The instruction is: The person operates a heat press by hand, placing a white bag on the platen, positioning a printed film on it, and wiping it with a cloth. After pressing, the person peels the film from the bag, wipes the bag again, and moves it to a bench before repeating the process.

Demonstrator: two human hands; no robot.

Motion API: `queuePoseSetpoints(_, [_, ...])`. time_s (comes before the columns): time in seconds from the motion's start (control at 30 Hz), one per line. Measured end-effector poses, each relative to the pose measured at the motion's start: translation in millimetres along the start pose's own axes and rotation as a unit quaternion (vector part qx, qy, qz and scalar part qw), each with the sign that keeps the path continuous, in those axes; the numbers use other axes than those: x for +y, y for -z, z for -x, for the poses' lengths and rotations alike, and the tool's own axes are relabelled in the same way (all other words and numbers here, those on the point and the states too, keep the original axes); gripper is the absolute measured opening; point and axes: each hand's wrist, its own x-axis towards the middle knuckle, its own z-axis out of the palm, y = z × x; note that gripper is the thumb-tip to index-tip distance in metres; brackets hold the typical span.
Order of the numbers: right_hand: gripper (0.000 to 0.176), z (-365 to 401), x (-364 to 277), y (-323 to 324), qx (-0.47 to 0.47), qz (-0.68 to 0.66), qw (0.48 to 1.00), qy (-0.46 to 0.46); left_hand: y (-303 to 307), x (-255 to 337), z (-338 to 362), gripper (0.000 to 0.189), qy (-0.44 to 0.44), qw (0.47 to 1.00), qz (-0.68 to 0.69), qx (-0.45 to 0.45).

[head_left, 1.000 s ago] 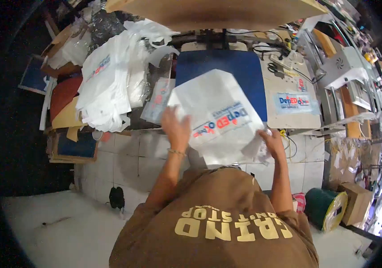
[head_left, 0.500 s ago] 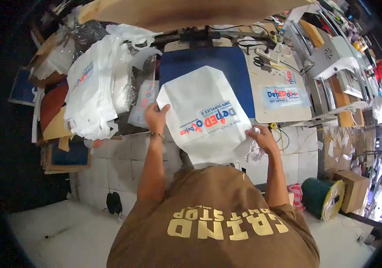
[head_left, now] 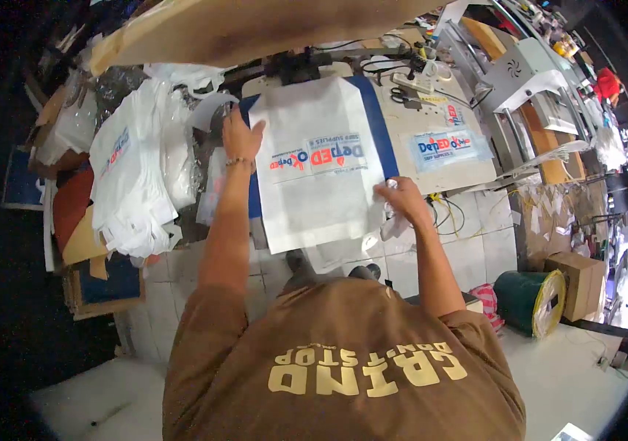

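A white printed bag [head_left: 320,198] with blue and red lettering is spread over the blue pad [head_left: 377,110], its near end overhanging toward me. At the bag's upper left edge is my left hand [head_left: 241,140], fingers apart and thumb lying over the edge. My right hand [head_left: 405,201] is closed at the right edge, pinching the bag there. Crumpled white material [head_left: 393,220] hangs beneath its fingers. The right fingertips are partly hidden.
Stacked white bags [head_left: 129,158] lie at left. On the right board are scissors [head_left: 405,95] and a printed blue-white sheet [head_left: 442,149], with a white machine [head_left: 523,73] beyond. A wooden panel [head_left: 255,37] crosses the top. Cables [head_left: 446,213] hang at the board's near edge.
The bag has moved forward and left over the blue pad and turned straighter. My left hand has gone up along its edge, fingers now spread; my right hand has moved forward and left with it.
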Motion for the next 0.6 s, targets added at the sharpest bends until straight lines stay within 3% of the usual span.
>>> queuePoseSetpoints(0.07, [0.046,-10,11,-6,0.045,0.067,0.996,0.032,7,5,25,0.062,-0.036,0.99,-0.001,-0.135])
queuePoseSetpoints(0.13, [0.056,-4,4,-2,0.026,0.056,0.998,0.013,20,27,70,0.06,-0.054,0.976,-0.02,-0.208])
queuePoseSetpoints(0.17, [0.055,0,2,-4,0.045,0.064,0.997,0.009,25,33,89,0.06,-0.061,0.975,-0.016,-0.212])
queuePoseSetpoints(0.23, [0.06,1,12,-10,0.093,0.108,0.99,0.023,28,41,120,0.057,-0.125,0.985,-0.065,-0.099])
queuePoseSetpoints(0.33, [0.065,-6,26,-12,0.073,0.089,0.993,0.003,27,40,119,0.054,-0.093,0.988,-0.034,-0.122])
queuePoseSetpoints(0.47, [0.06,-8,20,0,0.033,0.106,0.994,0.013,23,39,125,0.055,-0.083,0.99,-0.026,-0.109])
queuePoseSetpoints(0.53, [0.056,-8,18,-3,0.055,0.103,0.993,0.02,25,40,126,0.055,-0.082,0.989,-0.022,-0.119])
queuePoseSetpoints(0.6, [0.056,-13,20,-4,0.044,0.13,0.99,0.02,38,54,121,0.055,-0.076,0.988,-0.087,-0.107])
